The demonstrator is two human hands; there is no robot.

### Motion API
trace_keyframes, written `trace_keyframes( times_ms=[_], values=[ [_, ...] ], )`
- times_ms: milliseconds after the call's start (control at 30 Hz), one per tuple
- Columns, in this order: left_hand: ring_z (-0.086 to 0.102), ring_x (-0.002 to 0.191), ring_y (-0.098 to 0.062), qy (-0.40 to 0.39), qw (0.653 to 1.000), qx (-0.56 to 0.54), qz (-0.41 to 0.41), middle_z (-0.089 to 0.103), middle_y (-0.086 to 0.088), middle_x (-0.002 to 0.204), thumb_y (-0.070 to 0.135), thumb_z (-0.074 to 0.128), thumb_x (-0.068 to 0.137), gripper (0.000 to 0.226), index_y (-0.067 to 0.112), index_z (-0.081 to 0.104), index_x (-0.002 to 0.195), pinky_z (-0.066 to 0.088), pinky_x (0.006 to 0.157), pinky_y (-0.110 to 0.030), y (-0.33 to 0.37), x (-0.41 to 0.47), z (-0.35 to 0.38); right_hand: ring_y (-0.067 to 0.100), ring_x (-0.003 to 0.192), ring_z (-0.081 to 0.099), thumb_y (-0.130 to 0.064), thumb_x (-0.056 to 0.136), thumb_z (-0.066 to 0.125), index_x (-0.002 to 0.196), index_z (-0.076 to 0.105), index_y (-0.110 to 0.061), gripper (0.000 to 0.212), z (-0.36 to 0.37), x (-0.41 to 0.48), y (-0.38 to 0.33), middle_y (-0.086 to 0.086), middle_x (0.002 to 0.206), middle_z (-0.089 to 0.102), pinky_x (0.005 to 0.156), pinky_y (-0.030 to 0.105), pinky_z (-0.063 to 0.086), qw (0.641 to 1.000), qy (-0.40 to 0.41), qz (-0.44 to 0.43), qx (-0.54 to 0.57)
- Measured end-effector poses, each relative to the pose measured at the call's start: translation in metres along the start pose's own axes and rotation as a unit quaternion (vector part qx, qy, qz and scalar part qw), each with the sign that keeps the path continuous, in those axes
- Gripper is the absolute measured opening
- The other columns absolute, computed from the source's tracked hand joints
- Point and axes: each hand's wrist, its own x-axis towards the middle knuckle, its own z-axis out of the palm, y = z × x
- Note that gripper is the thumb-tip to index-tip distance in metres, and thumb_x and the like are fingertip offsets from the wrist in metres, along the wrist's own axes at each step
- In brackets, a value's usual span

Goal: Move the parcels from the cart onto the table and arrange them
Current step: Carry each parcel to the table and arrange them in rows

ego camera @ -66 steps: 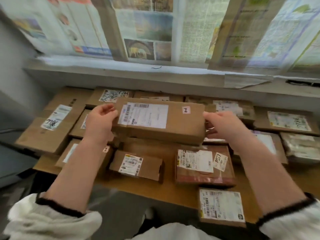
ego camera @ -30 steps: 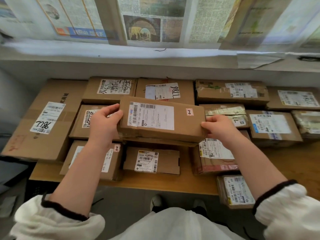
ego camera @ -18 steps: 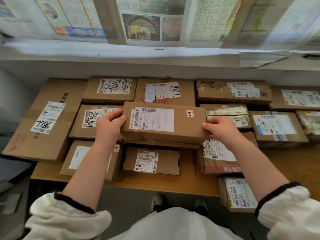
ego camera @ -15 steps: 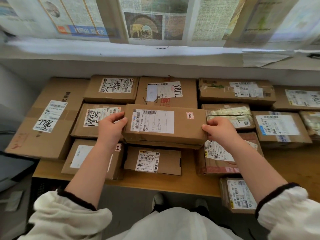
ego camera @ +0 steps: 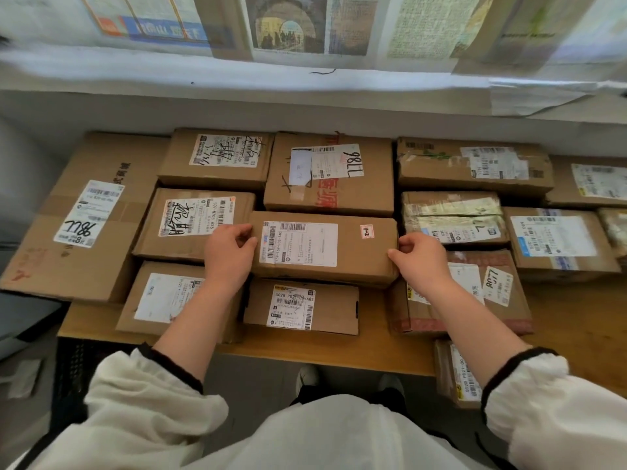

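Note:
A long brown cardboard parcel (ego camera: pixel 353 247) with a white shipping label and a small red-edged sticker lies in the middle of the wooden table (ego camera: pixel 380 351), among several other parcels. My left hand (ego camera: pixel 229 256) grips its left end, fingers curled over the top edge. My right hand (ego camera: pixel 419 257) grips its right end the same way. The parcel sits just in front of the box marked 98LL (ego camera: pixel 330 174) and behind a small flat box (ego camera: pixel 302 307). No cart is in view.
Parcels fill the table's back and left, including a large flat box (ego camera: pixel 81 218) overhanging the left edge. A small box (ego camera: pixel 458 374) sits at the front edge. Bare tabletop (ego camera: pixel 576 317) shows at the front right. Newspaper (ego camera: pixel 305 25) covers the window behind.
The parcel I hold has come down and forward from above the pile into the gap in the middle row. Both hands have stayed on its ends.

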Motion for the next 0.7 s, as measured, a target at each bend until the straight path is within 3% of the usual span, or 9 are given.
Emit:
trace_keyframes(
  times_ms=[167, 300, 433, 533, 600, 700],
  values=[
    [0.048, 0.085, -0.010, 0.012, 1.000, 0.012, 0.010, 0.057, -0.004, 0.106, 0.018, 0.061, 0.090, 0.031, 0.010, 0.063, 0.119, 0.039, 0.079, -0.024, 0.001, 0.000, 0.006, 0.024, 0.101, 0.057, -0.015, 0.089, 0.062, 0.115, 0.061, -0.005, 0.028, 0.005, -0.002, -0.003, 0.011, 0.107, 0.062, 0.078, 0.025, 0.040, 0.996, 0.013, -0.041, -0.073],
    [0.052, 0.090, -0.015, 0.007, 0.999, 0.032, 0.013, 0.057, -0.008, 0.110, 0.017, 0.061, 0.089, 0.029, 0.010, 0.063, 0.117, 0.040, 0.080, -0.025, 0.005, 0.000, 0.007, 0.016, 0.089, 0.051, -0.015, 0.090, 0.058, 0.104, 0.061, -0.008, 0.015, 0.004, -0.005, -0.007, 0.007, 0.102, 0.057, 0.075, 0.023, 0.039, 0.987, 0.006, -0.089, -0.131],
    [0.056, 0.096, -0.022, 0.043, 0.999, -0.002, 0.022, 0.059, -0.009, 0.107, 0.014, 0.057, 0.091, 0.025, 0.007, 0.064, 0.114, 0.044, 0.081, -0.029, 0.022, -0.005, 0.002, 0.013, 0.090, 0.054, -0.017, 0.090, 0.061, 0.110, 0.064, -0.007, 0.023, -0.021, -0.006, -0.007, 0.005, 0.103, 0.063, 0.076, 0.020, 0.040, 0.995, 0.035, -0.079, -0.049],
    [0.054, 0.089, -0.008, 0.075, 0.993, -0.077, 0.057, 0.059, 0.004, 0.100, 0.015, 0.055, 0.092, 0.022, 0.012, 0.063, 0.113, 0.038, 0.071, -0.014, 0.061, -0.017, 0.001, 0.007, 0.084, 0.052, -0.022, 0.091, 0.058, 0.109, 0.065, -0.012, 0.021, -0.066, 0.003, 0.010, -0.004, 0.095, 0.059, 0.062, 0.011, 0.034, 0.989, 0.116, -0.090, -0.030],
    [0.057, 0.089, 0.000, -0.006, 0.984, -0.175, 0.033, 0.060, 0.013, 0.100, 0.019, 0.055, 0.092, 0.022, 0.022, 0.062, 0.113, 0.042, 0.069, -0.012, 0.098, -0.030, 0.017, 0.007, 0.082, 0.052, -0.024, 0.092, 0.056, 0.110, 0.063, -0.015, 0.022, -0.098, 0.015, 0.030, -0.004, 0.097, 0.058, 0.058, 0.014, 0.033, 0.989, 0.133, -0.044, -0.035],
    [0.063, 0.093, -0.004, -0.169, 0.931, -0.320, -0.053, 0.065, 0.010, 0.102, 0.020, 0.057, 0.092, 0.018, 0.029, 0.062, 0.107, 0.052, 0.073, -0.021, 0.160, -0.044, 0.060, 0.008, 0.073, 0.049, -0.031, 0.092, 0.054, 0.111, 0.060, -0.015, 0.025, -0.133, 0.037, 0.064, 0.004, 0.100, 0.061, 0.055, 0.022, 0.034, 0.995, 0.083, 0.044, -0.039]
  ],
)
